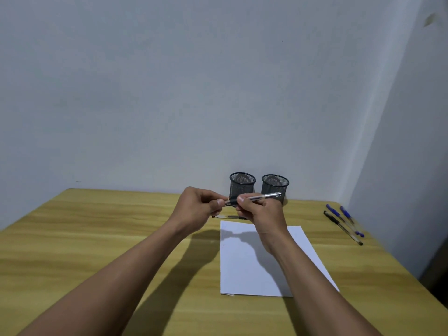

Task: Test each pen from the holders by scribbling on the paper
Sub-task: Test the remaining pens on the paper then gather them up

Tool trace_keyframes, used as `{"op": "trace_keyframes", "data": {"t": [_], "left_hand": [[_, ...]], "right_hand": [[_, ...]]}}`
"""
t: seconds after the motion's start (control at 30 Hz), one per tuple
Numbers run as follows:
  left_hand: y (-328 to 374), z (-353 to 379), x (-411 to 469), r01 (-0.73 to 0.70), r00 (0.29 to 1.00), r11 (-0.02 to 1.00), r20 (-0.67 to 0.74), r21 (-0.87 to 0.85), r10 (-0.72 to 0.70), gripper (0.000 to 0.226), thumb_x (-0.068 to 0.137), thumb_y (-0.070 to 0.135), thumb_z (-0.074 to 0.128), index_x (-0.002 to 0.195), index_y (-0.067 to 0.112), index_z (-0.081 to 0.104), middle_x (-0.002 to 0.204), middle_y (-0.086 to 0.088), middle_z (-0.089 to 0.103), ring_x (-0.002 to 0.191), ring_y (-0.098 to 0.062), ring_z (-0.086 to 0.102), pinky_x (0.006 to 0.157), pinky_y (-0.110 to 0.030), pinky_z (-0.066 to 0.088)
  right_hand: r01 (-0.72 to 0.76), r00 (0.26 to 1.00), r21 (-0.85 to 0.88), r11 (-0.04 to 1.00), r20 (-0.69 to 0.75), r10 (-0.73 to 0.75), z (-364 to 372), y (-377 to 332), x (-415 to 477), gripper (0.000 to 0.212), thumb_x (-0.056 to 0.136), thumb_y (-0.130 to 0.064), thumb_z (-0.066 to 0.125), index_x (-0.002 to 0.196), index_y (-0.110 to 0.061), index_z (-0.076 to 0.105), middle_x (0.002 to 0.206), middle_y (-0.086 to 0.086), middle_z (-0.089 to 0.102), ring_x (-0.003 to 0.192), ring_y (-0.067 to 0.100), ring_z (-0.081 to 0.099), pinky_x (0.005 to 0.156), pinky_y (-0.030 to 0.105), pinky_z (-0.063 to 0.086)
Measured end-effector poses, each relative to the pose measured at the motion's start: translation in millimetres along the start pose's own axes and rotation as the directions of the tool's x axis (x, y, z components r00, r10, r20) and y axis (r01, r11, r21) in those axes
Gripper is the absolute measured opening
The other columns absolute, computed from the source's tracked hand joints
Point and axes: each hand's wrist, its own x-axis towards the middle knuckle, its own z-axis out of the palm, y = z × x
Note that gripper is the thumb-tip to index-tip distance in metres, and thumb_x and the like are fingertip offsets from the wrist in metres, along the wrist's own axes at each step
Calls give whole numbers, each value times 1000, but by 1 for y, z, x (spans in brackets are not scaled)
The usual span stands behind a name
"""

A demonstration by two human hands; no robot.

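Both hands are raised above the far end of the white paper [244, 267]. My right hand [260, 212] grips a clear-barrelled pen [263, 196] that lies roughly level, its rear end pointing right. My left hand [197, 207] pinches the dark cap end of the same pen [230, 202]. Behind the hands stand two black mesh holders, the left holder [242, 184] and the right holder [275, 186]; no pens show above their rims. Another pen [229, 217] lies on the table just past the paper, partly hidden by my hands.
Three pens lie on the wooden table [97, 226] at the far right, two blue-capped pens [344, 214] and a black pen [341, 226]. A pale wall rises right behind the holders, and a side wall stands close to the table's right edge.
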Motion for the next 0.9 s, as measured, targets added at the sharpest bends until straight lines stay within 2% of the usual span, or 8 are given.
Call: {"op": "trace_keyframes", "data": {"t": [0.1, 0.17, 0.27, 0.33, 0.47, 0.63, 0.73, 0.9], "left_hand": [[-16, -19, 4, 44, 997, 994, -60, 96, -39, 11, 86, 9, 73, 81, 16, 80, 67, -4, 72, 61, -10, 62, 72, -30, 55], [-25, -25, 2, 70, 996, 966, -66, 251, -55, 6, 83, 13, 76, 82, 17, 81, 68, 1, 74, 59, -3, 62, 60, -12, 47], [-38, -11, 4, 79, 994, 923, -103, 376, -43, 4, 79, 16, 79, 81, 18, 81, 71, 9, 73, 67, 3, 65, 55, -2, 39], [-48, 2, 7, 99, 991, 897, -128, 431, -47, 5, 78, 15, 78, 81, 19, 81, 70, 10, 72, 71, -2, 67, 60, -7, 45], [-73, 15, 8, 181, 977, 843, -189, 506, -96, 6, 79, 19, 76, 82, 23, 80, 80, 8, 76, 78, -11, 69, 74, -29, 58], [-83, 24, 4, 217, 965, 796, -245, 565, -89, 8, 81, 31, 76, 88, 29, 78, 86, 9, 75, 84, -16, 68, 72, -31, 57], [-81, 20, -1, 228, 964, 779, -245, 584, -98, 28, 78, 41, 78, 102, 28, 76, 101, 9, 75, 95, -18, 68, 77, -31, 55], [-73, 15, -41, 117, 986, 803, -163, 585, -25, 34, 86, 44, 61, 113, 28, 72, 113, 9, 73, 98, -16, 68, 81, -33, 54]], "right_hand": [[-40, 996, 88, 995, -77, 47, -17, 2, 8, 9, 89, 1, 72, 81, -3, 74, 69, 8, 72, 63, 14, 67, 68, 20, 61], [-53, 998, -8, 999, -41, 53, -26, 7, 7, 8, 89, -2, 73, 83, -4, 76, 72, 9, 74, 66, 15, 68, 70, 22, 63], [-76, 997, -124, 989, 6, 77, -22, 19, 1, 6, 89, -8, 75, 88, -3, 78, 81, 13, 76, 73, 16, 71, 65, 25, 61], [-76, 997, -191, 979, 4, 78, -19, 25, -1, 10, 89, -9, 75, 91, 1, 76, 82, 12, 76, 73, 13, 70, 60, 25, 59], [-55, 997, -313, 948, 36, 69, -20, 33, -9, 12, 93, -7, 68, 90, 4, 70, 74, 10, 70, 68, 14, 65, 56, 27, 56], [-110, 989, -291, 950, 59, 132, -19, 43, -22, 17, 97, -12, 65, 93, 4, 72, 75, 13, 70, 68, 17, 63, 57, 34, 52], [-144, 982, -251, 957, 80, 168, -19, 50, -27, 18, 97, -13, 65, 92, 3, 71, 75, 14, 69, 69, 21, 61, 59, 34, 48], [-94, 989, -349, 933, 77, 129, -20, 62, -35, 13, 93, -16, 70, 87, -4, 72, 69, 8, 70, 66, 17, 62, 61, 31, 53]]}}
